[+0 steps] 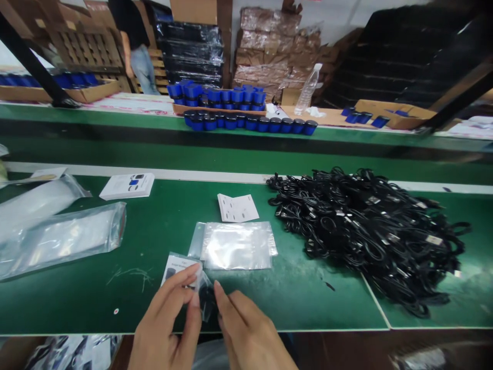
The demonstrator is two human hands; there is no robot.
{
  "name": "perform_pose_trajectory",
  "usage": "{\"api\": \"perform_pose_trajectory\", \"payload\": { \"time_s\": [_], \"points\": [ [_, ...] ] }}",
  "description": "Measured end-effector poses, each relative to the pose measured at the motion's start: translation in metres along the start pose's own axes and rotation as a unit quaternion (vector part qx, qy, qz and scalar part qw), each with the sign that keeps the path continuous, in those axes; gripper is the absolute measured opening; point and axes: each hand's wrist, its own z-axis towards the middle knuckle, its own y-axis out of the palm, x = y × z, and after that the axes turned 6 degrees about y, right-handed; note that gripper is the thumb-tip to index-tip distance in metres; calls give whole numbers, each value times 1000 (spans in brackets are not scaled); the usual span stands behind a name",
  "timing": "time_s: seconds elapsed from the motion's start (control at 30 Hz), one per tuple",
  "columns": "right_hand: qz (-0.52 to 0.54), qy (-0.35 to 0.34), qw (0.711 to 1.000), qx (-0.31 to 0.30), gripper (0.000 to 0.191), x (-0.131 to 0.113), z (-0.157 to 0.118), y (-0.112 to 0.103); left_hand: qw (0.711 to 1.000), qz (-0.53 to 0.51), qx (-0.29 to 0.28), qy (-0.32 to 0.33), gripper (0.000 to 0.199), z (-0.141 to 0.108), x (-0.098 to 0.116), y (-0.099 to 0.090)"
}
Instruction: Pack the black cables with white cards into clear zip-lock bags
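Note:
Just in from the table's front edge, my left hand (pixel 169 316) pinches a clear plastic bag (pixel 204 316) between thumb and fingers. A printed white leaflet (pixel 171 267) shows through the bag. My right hand (pixel 246 329) is closed beside the bag's right end, gripping a black cable (pixel 207 297). The cable appears to be partly inside the bag; its far part and the right fingertips are hidden. Beyond my hands lies a stack of flat clear bags (pixel 239 246), with an open folded leaflet (pixel 239 207) behind it.
To the right spreads a large heap of black cables (pixel 365 231). A stack of leaflets (pixel 128 186) and large plastic packs (pixel 65 239) lie left. Blue-and-black items (pixel 231 121) line the raised shelf, near a plastic bottle (pixel 308 90). A person (pixel 138 51) stands behind.

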Motion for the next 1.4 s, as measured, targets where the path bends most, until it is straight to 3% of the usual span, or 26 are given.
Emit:
{"api": "perform_pose_trajectory", "payload": {
  "time_s": [0.07, 0.13, 0.23, 0.27, 0.33, 0.37, 0.4, 0.43, 0.53, 0.6, 0.73, 0.83, 1.0, 1.1, 1.17, 1.23, 1.3, 1.4],
  "points": [
    [21, 7, 1000, 4, 52, -2, -1, 0, 998, 42, 1, 39, 9, 0, 0, 2],
    [74, 57, 995, 27, 41, -5, -1, -1, 994, 70, 5, 77, 10, -1, 0, 4],
    [216, 145, 965, 41, 17, -10, 3, -5, 993, 73, 10, 90, 10, 0, 2, 5],
    [294, 166, 941, 21, 16, -11, 5, -7, 995, 60, 16, 72, 10, 0, 4, 6],
    [455, 193, 868, -48, 28, -13, 11, -11, 999, 17, 33, 16, 12, -1, 9, 6],
    [510, 203, 832, -76, 32, -14, 14, -12, 999, -6, 39, -10, 14, -1, 11, 7],
    [534, 210, 814, -89, 35, -14, 16, -12, 998, -23, 43, -30, 17, -1, 14, 8],
    [522, 207, 824, -80, 34, -15, 18, -12, 998, -34, 47, -39, 19, -1, 16, 9],
    [355, 156, 921, 28, 20, -15, 19, -11, 998, -36, 57, -15, 18, 0, 19, 12],
    [288, 116, 949, 59, 17, -15, 19, -13, 998, -16, 58, 13, 15, 2, 18, 12],
    [363, 62, 929, -34, 43, -11, 18, -24, 998, 19, 49, 36, 14, 6, 13, 7],
    [381, 83, 918, -64, 48, -9, 17, -28, 998, -1, 60, 25, 14, 8, 14, 7],
    [348, 155, 923, 53, 26, -7, 15, -15, 994, -60, 91, -8, 18, 6, 19, 12],
    [350, 154, 920, 83, 18, -6, 17, -12, 993, -72, 93, -5, 17, 5, 22, 12],
    [305, 86, 940, 129, 19, -5, 17, -12, 993, -74, 88, -8, 18, 5, 24, 11],
    [183, -16, 960, 210, 19, -5, 16, -12, 993, -80, 87, -13, 21, 5, 26, 11],
    [43, -92, 957, 272, 17, -5, 14, -10, 992, -88, 91, -16, 22, 5, 27, 11],
    [-98, -129, 946, 282, 16, -6, 12, -7, 993, -73, 90, 4, 21, 4, 26, 13]
  ]
}}
